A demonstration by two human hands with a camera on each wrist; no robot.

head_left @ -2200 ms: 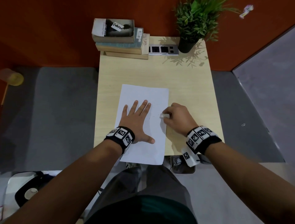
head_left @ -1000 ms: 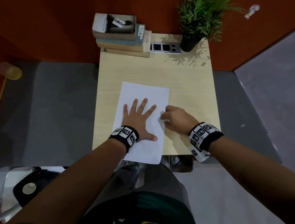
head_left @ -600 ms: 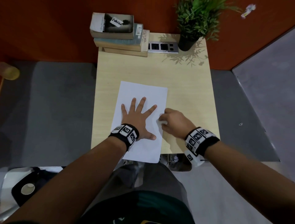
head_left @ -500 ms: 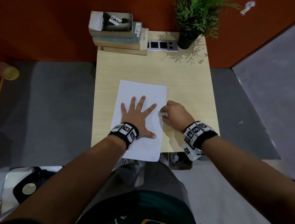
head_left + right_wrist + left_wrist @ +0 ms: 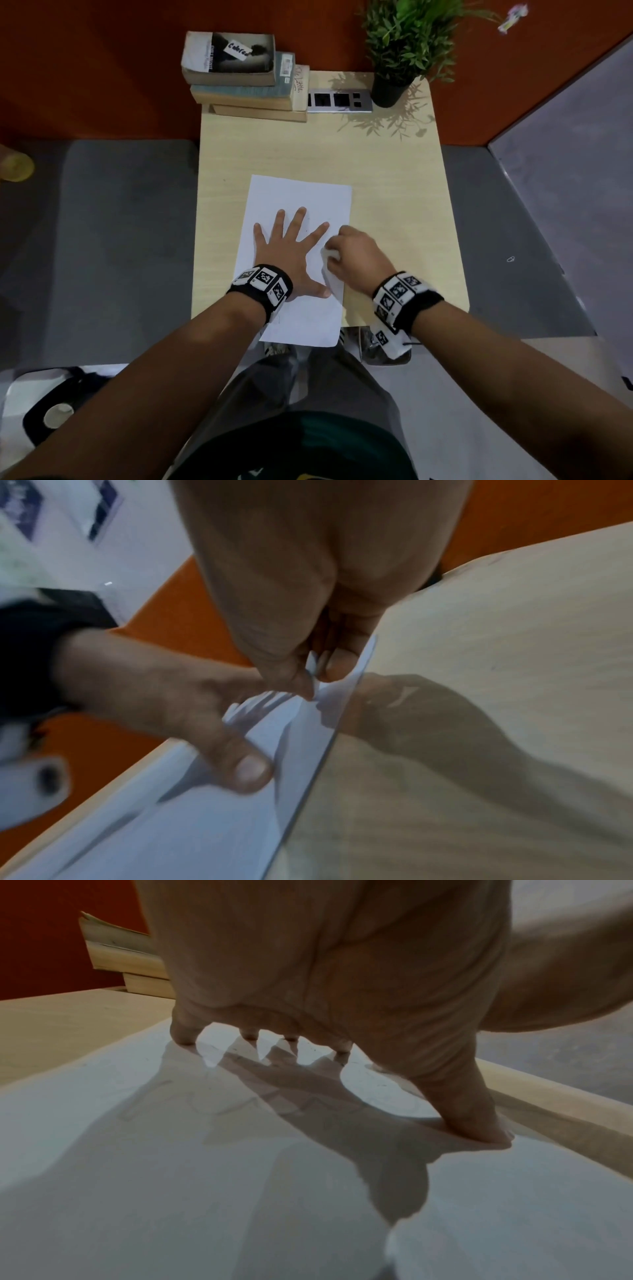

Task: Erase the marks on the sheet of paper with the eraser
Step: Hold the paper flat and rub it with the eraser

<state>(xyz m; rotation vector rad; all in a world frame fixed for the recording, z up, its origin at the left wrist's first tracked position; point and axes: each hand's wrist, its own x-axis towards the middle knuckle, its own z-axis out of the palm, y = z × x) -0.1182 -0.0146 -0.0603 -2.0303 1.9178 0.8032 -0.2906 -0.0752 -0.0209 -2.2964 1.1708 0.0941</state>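
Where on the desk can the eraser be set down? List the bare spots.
Bare wood lies right of the sheet of paper, and between it and the books and plant. A narrower strip runs left. Crowded: back edge, and where both hands work.

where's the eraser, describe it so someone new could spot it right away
On the wooden table lies a white sheet of paper. At its right edge the right hand pinches the eraser, a small white block, paler than the skin around it.
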